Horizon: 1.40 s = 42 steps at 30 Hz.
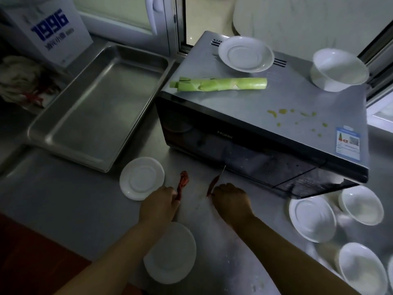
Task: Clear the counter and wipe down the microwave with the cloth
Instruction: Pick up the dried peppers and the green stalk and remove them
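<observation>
Head view looks down on a steel counter (63, 209) where both hands are at dried red chillies lying in front of the microwave (265, 128). The left hand (158, 202) has its fingers curled down onto the crumpled chilli (183, 182), apparently pinching its near end; the right hand (230, 199) is curled over the tail of the slimmer chilli (213, 184), though the fingertips are hidden under the knuckles, so a firm grip is a guess. To do this step well, each chilli should be nipped near its middle and lifted straight up, since dried pods are brittle and dragging would likely scatter flakes across the steel. The empty metal tray (100, 107) to the left looks the sensible place to drop them. The small white plate (142, 181) sits just beside the left hand and another plate (170, 252) lies under that forearm, so the arm should rise before swinging left. On the microwave top a green stalk (221, 84), a dish (246, 53) and a bowl (338, 70) remain, with yellow drips (297, 116) near the right edge. No cloth is clearly identifiable.
</observation>
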Motion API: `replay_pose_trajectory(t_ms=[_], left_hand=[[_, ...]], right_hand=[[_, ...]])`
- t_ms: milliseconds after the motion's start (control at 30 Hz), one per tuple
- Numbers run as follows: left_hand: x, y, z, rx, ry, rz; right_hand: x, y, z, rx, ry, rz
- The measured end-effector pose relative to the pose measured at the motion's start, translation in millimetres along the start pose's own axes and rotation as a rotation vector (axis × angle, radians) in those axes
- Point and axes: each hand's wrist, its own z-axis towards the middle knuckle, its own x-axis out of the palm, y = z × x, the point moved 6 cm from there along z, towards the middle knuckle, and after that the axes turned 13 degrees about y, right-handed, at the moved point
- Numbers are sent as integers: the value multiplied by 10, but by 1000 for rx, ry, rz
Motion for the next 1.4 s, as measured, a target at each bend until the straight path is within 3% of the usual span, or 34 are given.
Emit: replay_pose_trajectory(t_ms=[167, 433, 667, 800, 967, 1067, 1400], left_hand=[[71, -28, 111, -43, 17, 81], [145, -34, 198, -60, 28, 168], [42, -25, 108, -83, -31, -19], [-151, 25, -40, -66, -82, -177], [-453, 136, -246, -46, -172, -341], [-640, 236, -316, -17, -194, -381], [-1621, 1292, -121, 4, -170, -508]], right_hand=[[-166, 22, 143, -68, -127, 6], [-18, 18, 213, -48, 23, -58], [-96, 17, 122, -33, -6, -43], [-216, 111, 79, -34, -42, 74], [-425, 325, 148, 74, 24, 646], [-618, 543, 209, 143, -37, 902], [-1026, 1719, 1047, 192, -99, 1086]])
